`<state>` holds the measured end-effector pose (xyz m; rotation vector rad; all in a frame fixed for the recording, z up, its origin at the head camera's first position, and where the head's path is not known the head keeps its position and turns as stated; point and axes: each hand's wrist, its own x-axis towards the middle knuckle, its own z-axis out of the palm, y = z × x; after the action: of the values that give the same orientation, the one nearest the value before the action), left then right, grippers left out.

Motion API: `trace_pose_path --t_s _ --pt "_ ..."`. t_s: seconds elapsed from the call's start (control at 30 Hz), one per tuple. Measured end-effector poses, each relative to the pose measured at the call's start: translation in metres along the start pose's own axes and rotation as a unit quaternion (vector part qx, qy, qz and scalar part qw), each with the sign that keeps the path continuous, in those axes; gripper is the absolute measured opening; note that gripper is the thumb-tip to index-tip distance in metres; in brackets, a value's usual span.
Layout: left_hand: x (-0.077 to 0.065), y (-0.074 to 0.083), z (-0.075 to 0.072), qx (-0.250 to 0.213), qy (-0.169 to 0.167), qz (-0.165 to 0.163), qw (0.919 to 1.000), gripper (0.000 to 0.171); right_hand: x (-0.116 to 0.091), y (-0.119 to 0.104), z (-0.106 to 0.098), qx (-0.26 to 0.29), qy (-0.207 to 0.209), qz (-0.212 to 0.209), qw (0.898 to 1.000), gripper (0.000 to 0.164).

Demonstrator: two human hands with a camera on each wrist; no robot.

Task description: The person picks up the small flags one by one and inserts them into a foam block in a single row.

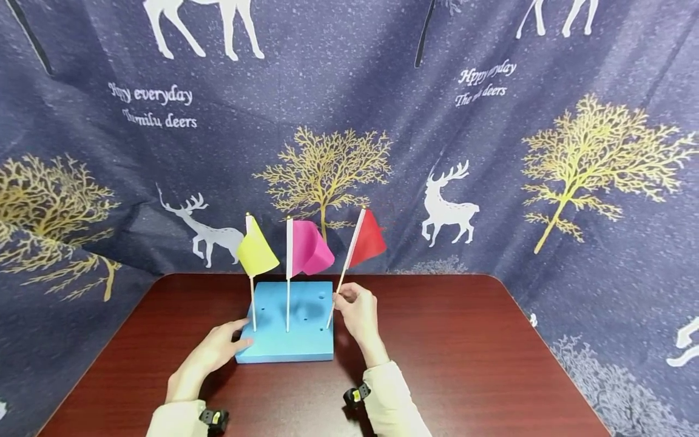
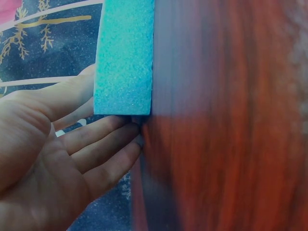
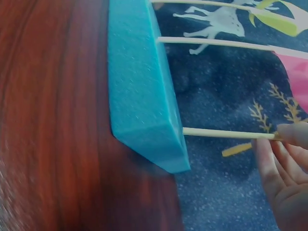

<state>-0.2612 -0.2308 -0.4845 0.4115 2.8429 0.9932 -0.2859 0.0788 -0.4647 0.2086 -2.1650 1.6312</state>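
Note:
A blue foam block (image 1: pixel 284 349) with small holes in its top lies on the table. My left hand (image 1: pixel 218 347) rests against the block's left side, its fingers fairly straight and the thumb near the top edge. Between thumb and fingers, my right hand (image 1: pixel 357 309) pinches the stick of a red flag (image 1: pixel 368 240). That stick leans to the right, its lower tip at the block's front right hole; whether it is inside cannot be told. A yellow flag (image 1: pixel 256 252) stands in the block at the left, and a magenta flag (image 1: pixel 307 247) stands upright near the middle.
The reddish-brown wooden table (image 1: pixel 464 358) extends on both sides of the block. Behind it hangs a dark blue cloth (image 1: pixel 349 91) printed with deer and golden trees. Several holes in the block's top hold no stick.

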Motion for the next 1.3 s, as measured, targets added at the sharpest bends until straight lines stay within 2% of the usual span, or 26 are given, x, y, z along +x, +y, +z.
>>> trace_pose_path --t_s 0.17,0.37,0.67,0.8,1.0,1.3 --pt "0.000 -0.002 0.000 -0.001 0.000 0.002 1.0000 0.055 -0.002 -0.001 0.008 -0.004 0.007 -0.003 1.000 0.006" --pt "0.000 -0.003 0.001 -0.007 -0.001 0.000 1.0000 0.056 -0.004 -0.002 0.014 -0.038 0.007 -0.001 0.999 0.008" --pt "-0.004 -0.003 0.001 -0.013 0.006 0.002 0.9999 0.056 -0.005 -0.003 0.017 -0.079 0.004 -0.025 0.997 0.006" --pt "-0.003 -0.003 0.000 -0.010 0.009 0.004 0.9999 0.056 -0.004 -0.005 0.017 -0.084 0.011 -0.036 0.996 0.006" --pt "-0.003 -0.004 0.001 -0.009 0.006 0.001 0.9999 0.055 -0.005 -0.006 0.019 -0.091 0.007 -0.026 0.996 0.005" --pt "-0.002 -0.003 0.000 -0.011 0.004 0.002 0.9999 0.056 -0.006 -0.006 0.028 -0.118 0.008 -0.052 0.992 0.006"
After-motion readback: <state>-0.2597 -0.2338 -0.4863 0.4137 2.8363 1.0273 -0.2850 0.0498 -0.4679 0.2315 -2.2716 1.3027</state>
